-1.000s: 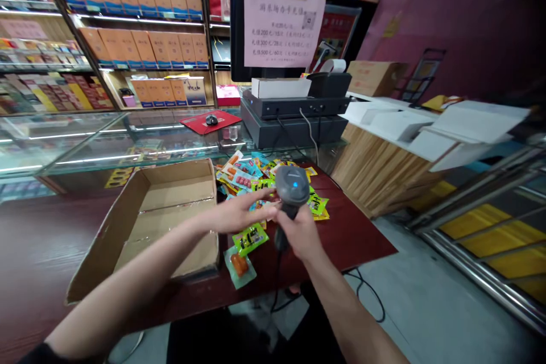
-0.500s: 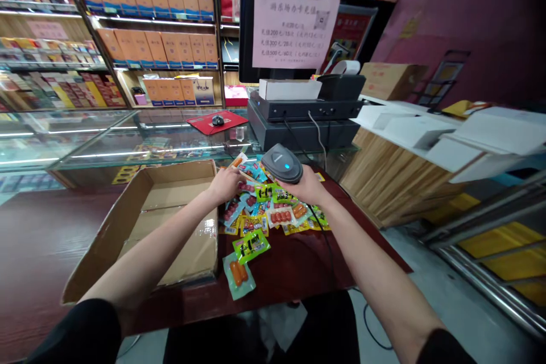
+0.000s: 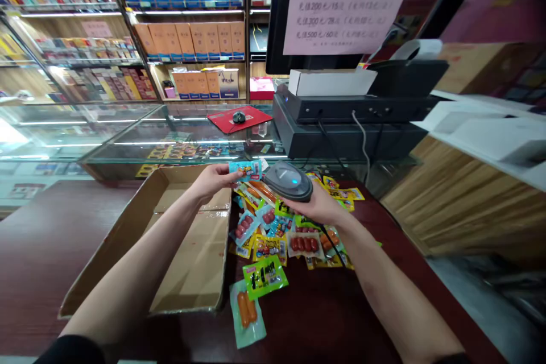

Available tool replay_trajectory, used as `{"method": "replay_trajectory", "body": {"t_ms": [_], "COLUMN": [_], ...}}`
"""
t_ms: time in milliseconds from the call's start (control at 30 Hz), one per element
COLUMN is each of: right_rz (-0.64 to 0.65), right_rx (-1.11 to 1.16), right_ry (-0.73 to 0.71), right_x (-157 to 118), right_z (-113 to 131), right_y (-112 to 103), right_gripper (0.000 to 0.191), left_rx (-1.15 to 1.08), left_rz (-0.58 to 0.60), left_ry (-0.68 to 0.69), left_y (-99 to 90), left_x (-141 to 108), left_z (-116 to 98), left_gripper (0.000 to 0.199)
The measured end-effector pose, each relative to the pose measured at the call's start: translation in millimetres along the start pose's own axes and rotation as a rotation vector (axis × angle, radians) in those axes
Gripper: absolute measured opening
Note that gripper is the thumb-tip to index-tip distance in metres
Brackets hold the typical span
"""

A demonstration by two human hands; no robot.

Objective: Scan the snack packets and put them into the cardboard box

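Between the thumb and fingers of my left hand [image 3: 212, 183] is a small blue snack packet [image 3: 246, 170], lifted over the pile's left edge. My right hand [image 3: 321, 202] grips a dark grey barcode scanner [image 3: 288, 181] with a blue light on top; its front end points at the packet, close beside it. Below both hands lies a heap of snack packets, among them a clear pack of red sausages [image 3: 303, 244] and a yellow packet [image 3: 269, 248]. Nearer me, a green packet [image 3: 265, 277] overlaps a pack of orange sausages [image 3: 247, 313].
An open cardboard box [image 3: 191, 261] sits left of the heap, under my left forearm. Behind are a glass counter [image 3: 187, 133], a red mouse pad [image 3: 256, 116] and a cash drawer [image 3: 341, 139] below a monitor with a pink notice [image 3: 345, 5]. The scanner's cable [image 3: 333, 244] trails across the packets.
My left hand has picked a blue snack packet up from the heap and brought it in front of the scanner. The head view has turned left and moved closer.
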State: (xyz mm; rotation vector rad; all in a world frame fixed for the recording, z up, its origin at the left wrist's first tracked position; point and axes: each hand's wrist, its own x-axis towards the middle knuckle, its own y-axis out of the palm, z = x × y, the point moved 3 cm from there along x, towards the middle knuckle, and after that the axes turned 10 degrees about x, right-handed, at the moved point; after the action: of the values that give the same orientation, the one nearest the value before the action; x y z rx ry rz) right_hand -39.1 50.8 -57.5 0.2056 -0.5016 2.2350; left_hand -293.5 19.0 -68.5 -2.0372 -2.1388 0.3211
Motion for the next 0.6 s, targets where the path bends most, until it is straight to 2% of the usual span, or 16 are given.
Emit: {"method": "replay_trajectory", "body": {"t_ms": [200,500,600], "right_rz": [0.040,0.002,-0.009], "right_rx": [-0.015,-0.023,-0.022], "right_ry": [-0.003,0.029,0.034], "right_x": [-1,-2,-2], "right_z": [-11,-14,-18], "right_y": [16,14,14], "right_gripper": [0.036,0.037,0.037], "left_rx": [-0.042,-0.024,-0.029], "left_rz": [-0.071,-0.132,-0.113], "left_ry": [0.064,0.043,0.045], "left_y": [6.4,7.1,8.1], "left_x": [-2,1,0], "left_z": [-1,3,2], "left_gripper": [0.040,0.036,0.037]}}
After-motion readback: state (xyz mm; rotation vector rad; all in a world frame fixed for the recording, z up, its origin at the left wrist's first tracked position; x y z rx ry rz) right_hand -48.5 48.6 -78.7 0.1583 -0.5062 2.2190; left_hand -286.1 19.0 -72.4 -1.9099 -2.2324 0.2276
